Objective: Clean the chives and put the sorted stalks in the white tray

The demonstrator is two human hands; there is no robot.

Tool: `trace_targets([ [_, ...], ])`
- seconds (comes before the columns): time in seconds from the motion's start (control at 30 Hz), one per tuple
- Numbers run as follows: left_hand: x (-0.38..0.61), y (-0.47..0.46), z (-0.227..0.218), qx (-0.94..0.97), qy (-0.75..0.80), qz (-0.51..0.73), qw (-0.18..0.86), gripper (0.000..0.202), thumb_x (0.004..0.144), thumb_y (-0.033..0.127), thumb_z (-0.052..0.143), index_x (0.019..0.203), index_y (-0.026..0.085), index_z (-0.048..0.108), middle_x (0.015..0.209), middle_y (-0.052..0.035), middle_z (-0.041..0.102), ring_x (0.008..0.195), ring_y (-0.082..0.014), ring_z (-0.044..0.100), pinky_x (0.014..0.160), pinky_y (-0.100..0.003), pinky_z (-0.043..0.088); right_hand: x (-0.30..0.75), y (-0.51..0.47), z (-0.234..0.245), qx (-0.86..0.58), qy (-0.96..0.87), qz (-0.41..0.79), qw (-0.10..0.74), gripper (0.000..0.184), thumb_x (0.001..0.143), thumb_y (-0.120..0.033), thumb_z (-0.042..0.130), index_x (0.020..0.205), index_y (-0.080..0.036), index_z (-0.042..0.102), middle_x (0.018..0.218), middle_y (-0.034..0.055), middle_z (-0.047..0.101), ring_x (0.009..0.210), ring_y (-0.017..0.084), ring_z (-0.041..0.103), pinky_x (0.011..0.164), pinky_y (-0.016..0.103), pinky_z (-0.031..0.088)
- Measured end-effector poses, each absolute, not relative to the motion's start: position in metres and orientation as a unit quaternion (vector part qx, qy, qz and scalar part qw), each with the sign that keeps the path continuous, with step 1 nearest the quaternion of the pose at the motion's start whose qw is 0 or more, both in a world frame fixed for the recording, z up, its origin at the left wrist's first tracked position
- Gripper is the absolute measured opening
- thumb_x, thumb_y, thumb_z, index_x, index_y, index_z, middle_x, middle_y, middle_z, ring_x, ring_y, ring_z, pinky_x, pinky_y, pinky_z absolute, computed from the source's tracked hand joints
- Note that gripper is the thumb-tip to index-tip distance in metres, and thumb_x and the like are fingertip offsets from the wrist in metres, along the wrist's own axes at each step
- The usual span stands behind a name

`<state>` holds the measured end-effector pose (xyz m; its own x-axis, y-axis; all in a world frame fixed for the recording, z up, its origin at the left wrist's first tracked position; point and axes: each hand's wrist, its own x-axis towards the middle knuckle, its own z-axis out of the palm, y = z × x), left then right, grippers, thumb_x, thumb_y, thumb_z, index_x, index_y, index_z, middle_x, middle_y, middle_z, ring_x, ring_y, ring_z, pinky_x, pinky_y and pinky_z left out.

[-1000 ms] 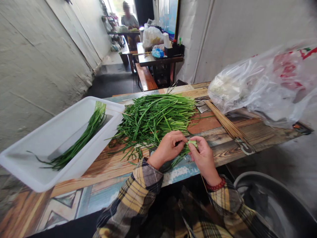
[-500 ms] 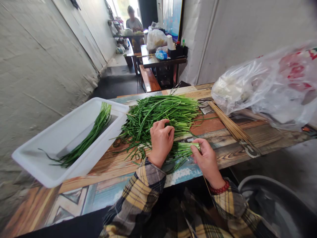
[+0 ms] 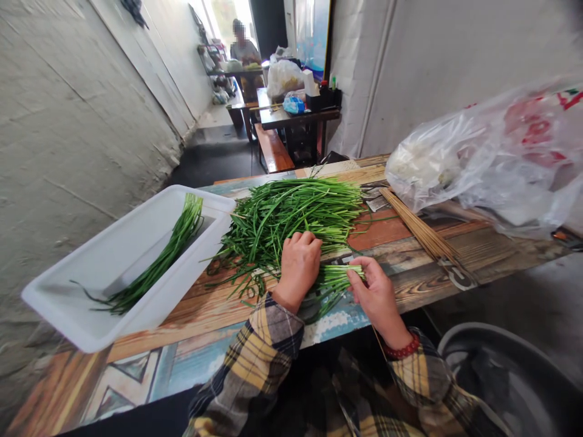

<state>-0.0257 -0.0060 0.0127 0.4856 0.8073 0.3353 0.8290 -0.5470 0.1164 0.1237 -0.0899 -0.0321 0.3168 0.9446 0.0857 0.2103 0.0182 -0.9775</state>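
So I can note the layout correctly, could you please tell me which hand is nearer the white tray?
Left. The left hand is right of the white tray, at the near edge of the chive pile; the right hand is farther right, holding pale chive ends.

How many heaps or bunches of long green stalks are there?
3: a neat bunch in the white tray, a big pile on the table, a small bunch in the right hand.

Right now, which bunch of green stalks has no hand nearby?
The bunch in the white plastic tray; the right hand holds the small bunch, the left hand is near the large heap.
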Motion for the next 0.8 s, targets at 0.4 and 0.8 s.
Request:
trace_targets([
  [0.4, -0.0240, -0.0052, 0.0113, -0.865, -0.465, -0.185, 0.035, 0.015, 0.087, 0.018, 0.049, 0.074, 0.018, 0.057, 0.085, -0.0068, 0.060, 0.087, -0.0221, 0.049, 0.073, -0.035, 0.036, 0.1233, -0.0910, -0.0306, -0.604, -0.468, 0.354, 0.540, 0.025, 0.084, -0.042, 0.057, 0.098, -0.022, 0.053, 0.069, -0.0043, 0.055, 0.040, 0.008, 0.050, 0.040, 0.021, 0.041],
  [0.8, -0.0198, -0.0039, 0.0050, -0.814, -0.383, -0.333, -0.282, 0.020, 0.080, 0.007, 0.050, 0.085, 0.017, 0.066, 0.082, -0.0029, 0.065, 0.076, -0.0139, 0.058, 0.072, -0.025, 0.044, 0.1226, -0.0909, -0.0229, -0.600, -0.459, 0.367, 0.543, 0.025, 0.085, -0.041, 0.056, 0.102, -0.022, 0.054, 0.060, -0.0065, 0.051, 0.039, 0.009, 0.047, 0.041, 0.022, 0.041],
])
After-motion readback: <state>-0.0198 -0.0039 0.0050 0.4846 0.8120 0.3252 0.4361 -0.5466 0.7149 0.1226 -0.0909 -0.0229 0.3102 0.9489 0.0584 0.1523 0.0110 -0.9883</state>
